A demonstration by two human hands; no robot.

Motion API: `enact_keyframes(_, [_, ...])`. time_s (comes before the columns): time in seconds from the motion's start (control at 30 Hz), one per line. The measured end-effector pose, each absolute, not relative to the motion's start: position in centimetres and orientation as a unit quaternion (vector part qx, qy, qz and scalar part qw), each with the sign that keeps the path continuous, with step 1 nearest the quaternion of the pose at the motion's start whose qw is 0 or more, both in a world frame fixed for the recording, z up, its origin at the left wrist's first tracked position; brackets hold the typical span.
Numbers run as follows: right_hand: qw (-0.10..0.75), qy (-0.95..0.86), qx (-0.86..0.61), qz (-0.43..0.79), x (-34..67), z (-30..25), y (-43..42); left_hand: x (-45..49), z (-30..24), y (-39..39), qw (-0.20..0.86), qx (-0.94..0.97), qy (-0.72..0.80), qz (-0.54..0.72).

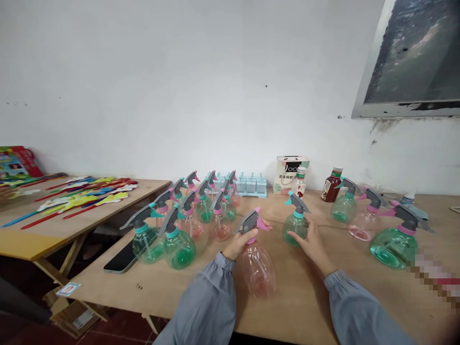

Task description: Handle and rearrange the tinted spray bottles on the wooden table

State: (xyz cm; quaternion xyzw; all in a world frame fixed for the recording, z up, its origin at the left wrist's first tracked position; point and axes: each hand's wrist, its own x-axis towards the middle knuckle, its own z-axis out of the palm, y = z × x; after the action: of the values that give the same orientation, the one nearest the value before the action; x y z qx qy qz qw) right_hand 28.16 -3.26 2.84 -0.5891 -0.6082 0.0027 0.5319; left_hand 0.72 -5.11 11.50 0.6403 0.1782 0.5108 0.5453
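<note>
Left fingers [248, 236]: grasping pink spray bottle [259, 270] by neck | Right fingers [297, 238]: grasping green spray bottle [293, 224] on surface [287, 297] | Handling: keep both upright; press clear walls lightly

On our brown table [287, 297] we see green and pink spray bottles [180, 251] clustered at left, three more bottles [393, 247] at right, a phone [119, 259] near the left edge and, farther back, a paper bag [282, 176].

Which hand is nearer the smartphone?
Left. The left hand, on a pink-collared spray bottle, is right of the smartphone; the right hand, on a teal-collared spray bottle, is farther right.
</note>
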Motion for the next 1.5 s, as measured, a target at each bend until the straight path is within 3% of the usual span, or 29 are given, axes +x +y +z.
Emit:
enact_keyframes(0.2, [0.541,-0.602,-0.587,0.004,28.2,2.8,-3.3,0.7,11.8,-5.7,0.578,0.579,0.236,0.524])
enact_keyframes(0.83, [0.536,-0.610,-0.584,0.004,28.6,2.2,-3.2,1.5,11.0,-5.5,0.585,0.585,0.200,0.524])
enact_keyframes(0.97, [0.532,-0.617,-0.580,0.008,28.6,2.2,-3.3,1.5,11.2,-5.6,0.564,0.634,0.182,0.496])
enact_keyframes(1.2, [0.542,-0.615,-0.573,-0.005,28.6,2.2,-3.2,1.4,10.7,-5.5,0.490,0.623,0.247,0.558])
enact_keyframes(1.5, [0.536,-0.616,-0.577,0.018,28.2,2.8,-3.9,-5.4,12.7,-7.7,0.357,0.692,0.342,0.526])
